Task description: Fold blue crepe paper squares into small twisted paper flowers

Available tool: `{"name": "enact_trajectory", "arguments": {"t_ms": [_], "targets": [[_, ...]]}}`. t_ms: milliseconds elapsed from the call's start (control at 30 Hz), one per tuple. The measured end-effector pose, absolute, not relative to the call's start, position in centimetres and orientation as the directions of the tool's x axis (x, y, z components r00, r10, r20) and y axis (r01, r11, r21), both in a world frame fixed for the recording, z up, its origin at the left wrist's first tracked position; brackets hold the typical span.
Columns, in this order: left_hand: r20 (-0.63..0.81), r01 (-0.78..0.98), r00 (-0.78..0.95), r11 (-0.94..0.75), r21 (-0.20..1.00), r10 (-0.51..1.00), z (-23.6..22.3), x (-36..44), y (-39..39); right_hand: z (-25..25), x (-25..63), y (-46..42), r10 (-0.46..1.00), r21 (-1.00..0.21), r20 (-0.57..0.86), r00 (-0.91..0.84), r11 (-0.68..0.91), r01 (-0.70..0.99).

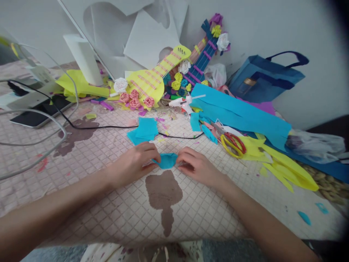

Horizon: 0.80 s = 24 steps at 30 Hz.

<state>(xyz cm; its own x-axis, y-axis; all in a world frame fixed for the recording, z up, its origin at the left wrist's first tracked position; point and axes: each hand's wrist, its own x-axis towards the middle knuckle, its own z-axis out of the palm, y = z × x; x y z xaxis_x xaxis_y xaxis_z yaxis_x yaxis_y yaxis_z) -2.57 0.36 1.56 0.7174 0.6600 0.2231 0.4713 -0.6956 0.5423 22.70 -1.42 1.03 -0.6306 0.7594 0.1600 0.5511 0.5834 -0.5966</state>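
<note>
A small piece of blue foam (168, 160), curled or folded, lies between both hands on the pink quilted cloth (114, 203). My left hand (135, 163) pinches its left end with closed fingers. My right hand (195, 165) pinches its right end, fingers curled. A stack of cut blue foam squares (144, 131) lies just beyond my left hand.
Behind are a white glue gun (183, 102) with a black cord (109, 127), red and yellow scissors (233, 143), a large blue foam sheet (240, 112), yellow foam scraps (283, 169), yellow (152, 82) and blue (203, 60) foam guitars with flowers, a blue bag (265, 78), and a phone (38, 114) at left.
</note>
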Motion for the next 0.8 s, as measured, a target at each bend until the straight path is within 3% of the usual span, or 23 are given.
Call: {"name": "enact_trajectory", "arguments": {"t_ms": [100,333,600,800], "targets": [[0.198,0.424,0.786,-0.743,0.517,0.586,1.4,-2.4,0.4,0.5,22.8,-1.3,0.694,-0.491,0.178,-0.697,0.677,0.548],[0.174,0.457,0.764,-0.712,0.533,0.621,1.3,-2.1,0.6,-0.1,21.8,-1.1,0.678,-0.314,0.206,-0.706,0.729,0.608],[0.223,0.444,0.742,-0.713,0.543,0.632,0.8,-2.0,0.6,0.0,22.3,-0.6,0.669,-0.433,0.272,-0.691,0.727,0.533],[0.273,0.396,0.753,-0.745,0.537,0.598,0.6,-2.1,0.8,0.0,23.0,-0.3,0.586,-0.296,0.292,-0.756,0.807,0.511]]}}
